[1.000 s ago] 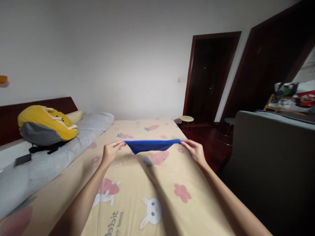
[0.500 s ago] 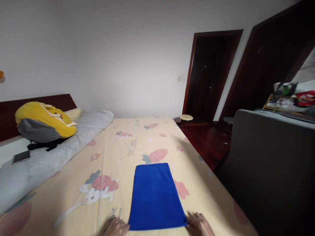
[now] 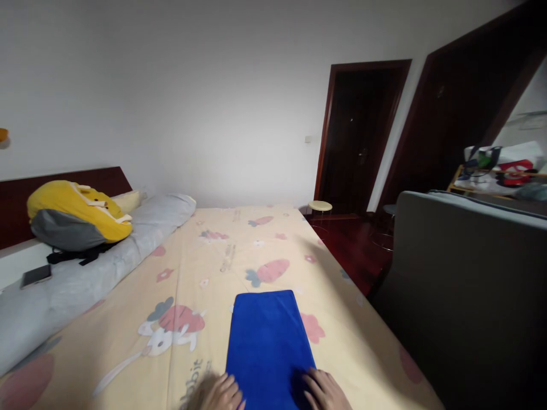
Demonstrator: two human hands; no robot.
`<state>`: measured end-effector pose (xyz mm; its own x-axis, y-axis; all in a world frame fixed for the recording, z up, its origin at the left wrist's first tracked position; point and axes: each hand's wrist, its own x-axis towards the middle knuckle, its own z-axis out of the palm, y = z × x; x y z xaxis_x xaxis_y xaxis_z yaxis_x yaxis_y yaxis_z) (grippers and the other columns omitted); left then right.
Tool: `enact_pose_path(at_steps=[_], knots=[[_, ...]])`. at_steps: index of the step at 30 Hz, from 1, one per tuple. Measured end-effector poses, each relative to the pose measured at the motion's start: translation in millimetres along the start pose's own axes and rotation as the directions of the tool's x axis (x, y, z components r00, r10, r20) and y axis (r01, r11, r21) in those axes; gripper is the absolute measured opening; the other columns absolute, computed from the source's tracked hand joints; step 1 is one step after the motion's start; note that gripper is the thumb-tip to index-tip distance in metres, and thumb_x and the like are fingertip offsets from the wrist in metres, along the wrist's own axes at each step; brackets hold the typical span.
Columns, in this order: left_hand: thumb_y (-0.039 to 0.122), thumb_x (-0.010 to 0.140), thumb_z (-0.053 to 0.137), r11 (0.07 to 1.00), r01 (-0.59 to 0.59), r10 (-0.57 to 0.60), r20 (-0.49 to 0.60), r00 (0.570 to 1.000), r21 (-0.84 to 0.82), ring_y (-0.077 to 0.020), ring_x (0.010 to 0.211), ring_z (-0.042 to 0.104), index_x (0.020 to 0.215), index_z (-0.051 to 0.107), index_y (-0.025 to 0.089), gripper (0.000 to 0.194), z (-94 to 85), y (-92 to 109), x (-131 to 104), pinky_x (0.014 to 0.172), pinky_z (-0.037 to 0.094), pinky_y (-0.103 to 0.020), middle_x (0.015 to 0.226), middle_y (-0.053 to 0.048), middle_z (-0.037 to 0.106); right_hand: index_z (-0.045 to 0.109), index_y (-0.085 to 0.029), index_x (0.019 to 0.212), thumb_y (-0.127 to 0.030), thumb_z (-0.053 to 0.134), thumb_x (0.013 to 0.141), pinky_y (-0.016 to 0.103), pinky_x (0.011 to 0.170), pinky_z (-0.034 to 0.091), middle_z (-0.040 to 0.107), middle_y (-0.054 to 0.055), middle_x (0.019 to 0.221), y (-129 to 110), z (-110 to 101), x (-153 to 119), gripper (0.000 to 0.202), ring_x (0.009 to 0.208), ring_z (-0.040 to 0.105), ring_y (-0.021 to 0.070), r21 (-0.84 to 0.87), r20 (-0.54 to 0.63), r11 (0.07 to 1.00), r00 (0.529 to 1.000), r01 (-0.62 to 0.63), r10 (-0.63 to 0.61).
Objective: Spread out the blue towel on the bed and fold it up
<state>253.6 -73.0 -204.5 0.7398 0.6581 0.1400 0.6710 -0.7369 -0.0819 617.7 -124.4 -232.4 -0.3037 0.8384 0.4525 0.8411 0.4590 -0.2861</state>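
Far to the left of the blue cloth (image 3: 267, 341), a dark phone (image 3: 36, 275) and a yellow and grey plush toy (image 3: 77, 215) sit at the head of the bed (image 3: 367, 341). The cloth lies flat on the bedsheet near the bottom edge. The left hand (image 3: 222, 394) rests on its near left corner, fingers flat and loosely spread, gripping nothing; the right hand (image 3: 327, 390) presses likewise on its near right corner. Right of the cloth stands a grey sofa (image 3: 465, 285).

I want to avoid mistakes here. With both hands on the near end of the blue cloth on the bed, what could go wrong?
1. The cloth lies on a soft bedsheet; pressing may drag and wrinkle it.
2. The left hand looks blurred, so a quick motion could skew the edges.
3. The right hand lies on the cloth, perhaps bunching that corner.
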Motion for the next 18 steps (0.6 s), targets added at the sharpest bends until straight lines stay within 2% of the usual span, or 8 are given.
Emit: enact_pose_path(at_steps=[1, 3, 5, 7, 10, 12, 14, 18], knots=[[0.021, 0.083, 0.053, 0.997, 0.07, -0.07, -0.031, 0.997, -0.013, -0.0178, 0.097, 0.068, 0.106, 0.07, 0.03, 0.031, -1.4, 11, 18, 0.092, 0.05, -0.029, 0.101, 0.0, 0.077, 0.056, -0.032, 0.129, -0.041, 0.046, 0.092, 0.029, 0.087, 0.052, 0.068, 0.002, 0.122, -12, 10, 12, 0.038, 0.103, 0.067, 0.0195, -0.018, -0.004, 1.0, 1.0, 0.006, -0.006], [0.015, 0.081, 0.046, 0.986, 0.157, -0.159, -0.022, 0.987, -0.058, -0.0191, 0.117, 0.06, 0.137, 0.048, 0.027, 0.058, 3.0, 35, 52, 0.1, 0.047, -0.031, 0.132, -0.002, 0.064, 0.037, -0.03, 0.144, -0.035, 0.043, 0.093, 0.029, 0.094, 0.05, 0.058, 0.003, 0.136, -35, 36, 35, 0.052, 0.115, 0.062, 0.0194, -0.046, -0.011, 0.999, 1.0, 0.024, -0.025], [0.009, 0.079, 0.04, 0.973, 0.221, -0.223, -0.03, 0.974, -0.063, -0.0186, 0.129, 0.051, 0.148, 0.024, 0.026, 0.073, 18.5, 55, 76, 0.106, 0.044, -0.033, 0.147, -0.001, 0.048, 0.019, -0.026, 0.151, -0.03, 0.041, 0.092, 0.029, 0.094, 0.05, 0.054, 0.004, 0.139, -54, 64, 49, 0.063, 0.119, 0.059, 0.0194, -0.081, -0.048, 0.995, 0.996, 0.065, -0.069], [0.01, 0.078, 0.038, 0.956, 0.29, -0.292, -0.083, 0.953, -0.038, -0.0191, 0.131, 0.049, 0.147, 0.011, 0.027, 0.076, 42.3, 68, 82, 0.105, 0.047, -0.036, 0.148, 0.0, 0.045, 0.008, -0.022, 0.152, -0.03, 0.042, 0.091, 0.029, 0.091, 0.051, 0.056, 0.006, 0.136, -63, 86, 53, 0.07, 0.117, 0.06, 0.0197, -0.135, -0.104, 0.985, 0.988, 0.104, -0.118], [0.02, 0.08, 0.043, 0.937, 0.35, -0.349, -0.144, 0.926, -0.023, -0.021, 0.126, 0.055, 0.145, 0.003, 0.031, 0.077, 74.9, 66, 60, 0.096, 0.054, -0.041, 0.143, 0.001, 0.049, 0.009, -0.019, 0.151, -0.039, 0.044, 0.091, 0.031, 0.089, 0.052, 0.056, 0.007, 0.136, -57, 94, 40, 0.073, 0.117, 0.061, 0.0212, -0.184, -0.126, 0.978, 0.984, 0.1, -0.125], [0.024, 0.077, 0.048, 0.936, 0.351, -0.348, -0.135, 0.928, -0.004, -0.0227, 0.123, 0.058, 0.144, 0.001, 0.032, 0.082, 83.5, 55, 34, 0.093, 0.055, -0.043, 0.142, 0.001, 0.049, 0.014, -0.021, 0.151, -0.049, 0.045, 0.09, 0.031, 0.089, 0.051, 0.053, 0.007, 0.138, -41, 85, 25, 0.075, 0.118, 0.059, 0.0222, -0.198, -0.112, 0.978, 0.989, 0.072, -0.095], [0.026, 0.075, 0.053, 0.944, 0.328, -0.323, -0.106, 0.94, 0.035, -0.0239, 0.122, 0.058, 0.144, 0.0, 0.032, 0.087, 79.6, 39, 8, 0.091, 0.056, -0.043, 0.142, 0.001, 0.049, 0.018, -0.023, 0.151, -0.055, 0.047, 0.088, 0.031, 0.088, 0.052, 0.054, 0.005, 0.139, -21, 71, 7, 0.076, 0.118, 0.06, 0.0221, -0.234, -0.108, 0.971, 0.991, 0.054, -0.081], [0.036, 0.081, 0.053, 0.97, 0.229, -0.225, -0.056, 0.973, 0.077, -0.0205, 0.119, 0.06, 0.144, 0.004, 0.037, 0.08, 52.4, 12, -26, 0.091, 0.055, -0.035, 0.139, 0.006, 0.051, 0.021, -0.027, 0.149, -0.059, 0.048, 0.086, 0.03, 0.084, 0.053, 0.059, 0.002, 0.134, 16, 50, -26, 0.075, 0.113, 0.062, 0.0204, -0.27, -0.11, 0.961, 0.99, 0.051, -0.084]])
